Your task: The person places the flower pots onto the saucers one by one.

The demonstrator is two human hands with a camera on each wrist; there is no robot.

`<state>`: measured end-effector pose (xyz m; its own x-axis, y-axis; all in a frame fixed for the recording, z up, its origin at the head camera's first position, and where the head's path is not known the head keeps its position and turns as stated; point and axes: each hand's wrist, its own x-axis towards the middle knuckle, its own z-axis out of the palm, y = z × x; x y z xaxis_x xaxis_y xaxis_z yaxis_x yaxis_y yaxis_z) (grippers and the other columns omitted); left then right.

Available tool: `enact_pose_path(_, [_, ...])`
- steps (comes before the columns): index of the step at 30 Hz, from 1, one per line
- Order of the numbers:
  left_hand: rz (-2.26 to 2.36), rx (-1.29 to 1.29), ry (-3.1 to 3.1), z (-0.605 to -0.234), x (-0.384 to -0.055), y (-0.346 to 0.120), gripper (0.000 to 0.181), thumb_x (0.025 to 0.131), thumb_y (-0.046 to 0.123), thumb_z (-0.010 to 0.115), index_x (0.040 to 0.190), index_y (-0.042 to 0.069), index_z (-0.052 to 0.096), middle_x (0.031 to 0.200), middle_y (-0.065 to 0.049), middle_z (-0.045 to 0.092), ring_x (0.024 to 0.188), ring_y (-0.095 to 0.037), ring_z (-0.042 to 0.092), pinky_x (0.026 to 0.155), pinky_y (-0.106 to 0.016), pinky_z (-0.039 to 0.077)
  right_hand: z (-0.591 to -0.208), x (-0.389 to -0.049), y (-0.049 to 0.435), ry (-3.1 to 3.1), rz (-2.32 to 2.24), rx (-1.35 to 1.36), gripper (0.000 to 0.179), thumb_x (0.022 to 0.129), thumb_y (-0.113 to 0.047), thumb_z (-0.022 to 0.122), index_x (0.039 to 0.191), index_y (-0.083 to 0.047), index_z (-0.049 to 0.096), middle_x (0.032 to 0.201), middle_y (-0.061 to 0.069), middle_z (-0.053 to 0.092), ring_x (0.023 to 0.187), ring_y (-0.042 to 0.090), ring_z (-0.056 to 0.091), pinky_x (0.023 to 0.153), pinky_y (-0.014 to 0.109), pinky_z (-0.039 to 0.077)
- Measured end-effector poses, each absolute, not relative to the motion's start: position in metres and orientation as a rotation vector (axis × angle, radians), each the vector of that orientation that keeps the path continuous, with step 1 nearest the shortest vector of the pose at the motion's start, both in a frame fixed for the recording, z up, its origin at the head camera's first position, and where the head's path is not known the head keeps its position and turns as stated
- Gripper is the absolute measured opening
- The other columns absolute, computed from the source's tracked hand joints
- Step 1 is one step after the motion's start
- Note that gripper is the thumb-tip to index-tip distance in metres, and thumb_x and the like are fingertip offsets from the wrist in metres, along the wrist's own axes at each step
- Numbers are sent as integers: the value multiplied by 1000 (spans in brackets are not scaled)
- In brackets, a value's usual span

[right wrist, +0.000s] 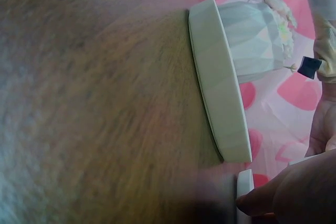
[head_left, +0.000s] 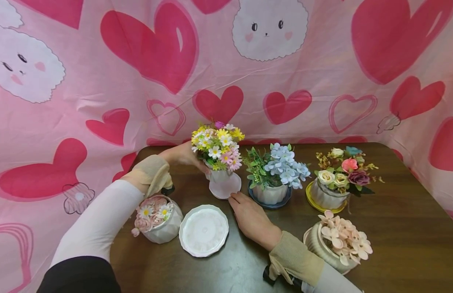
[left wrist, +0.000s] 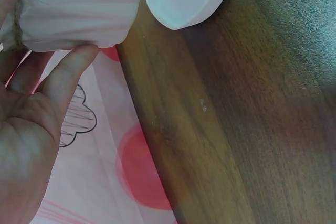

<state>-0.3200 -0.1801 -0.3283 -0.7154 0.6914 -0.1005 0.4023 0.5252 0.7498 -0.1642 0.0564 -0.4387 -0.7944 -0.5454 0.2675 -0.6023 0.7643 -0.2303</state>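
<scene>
My left hand [head_left: 186,156] grips a pale pot of daisies [head_left: 219,176] from its left side. In the left wrist view, the thumb and fingers lie around the pot's wall [left wrist: 84,11]. The pot overlaps the back left of a pale pink saucer [head_left: 230,188]; whether they touch, I cannot tell. At the saucer's front right edge, fingertips of my right hand [head_left: 253,219] touch the rim, with the fingers fairly straight. The right wrist view shows a finger [right wrist: 262,198] against this saucer's side [right wrist: 244,184]. Some left fingers are hidden behind the flowers.
A white saucer [head_left: 203,230] lies in front, beside a white pot of pink flowers [head_left: 162,228]. To the right stand a blue-flowered pot [head_left: 270,194] on a blue saucer, a mixed-flower pot [head_left: 327,196] on a yellow saucer, and a ribbed pot of peach flowers [head_left: 321,244].
</scene>
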Motion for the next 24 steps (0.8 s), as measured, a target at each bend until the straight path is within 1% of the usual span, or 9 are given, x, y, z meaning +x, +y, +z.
enact_pose_path(8, [1047, 923, 2343, -332, -323, -180, 91, 66, 8, 91, 142, 6, 42, 140, -12, 51, 130, -26, 47, 115, -50, 36, -439, -165, 57, -2787, 461, 907, 31, 96, 1, 52, 126, 2, 62, 131, 18, 62, 128, 34, 55, 107, 47, 45])
enact_pose_path(14, [1057, 868, 2330, -333, -322, -179, 92, 65, 9, 92, 142, 8, 42, 141, -11, 51, 130, -25, 47, 115, -49, 37, -438, -164, 57, -2801, 479, 911, 32, 96, 1, 52, 127, 3, 61, 132, 19, 61, 129, 35, 54, 108, 47, 45])
enact_pose_path(19, [1045, 900, 2301, -335, -324, -175, 93, 64, 8, 92, 143, 10, 42, 142, -9, 50, 132, -25, 45, 116, -49, 36, -438, -164, 57, -2815, 468, 910, 33, 96, 2, 52, 127, 3, 61, 133, 19, 61, 130, 35, 54, 108, 47, 44])
enact_pose_path(24, [1058, 917, 2281, -339, -326, -174, 93, 63, 4, 92, 142, 9, 43, 141, -9, 51, 131, -24, 45, 117, -48, 35, -439, -165, 58, -2815, 460, 913, 33, 96, 1, 52, 128, 2, 61, 134, 19, 61, 130, 35, 54, 109, 47, 44])
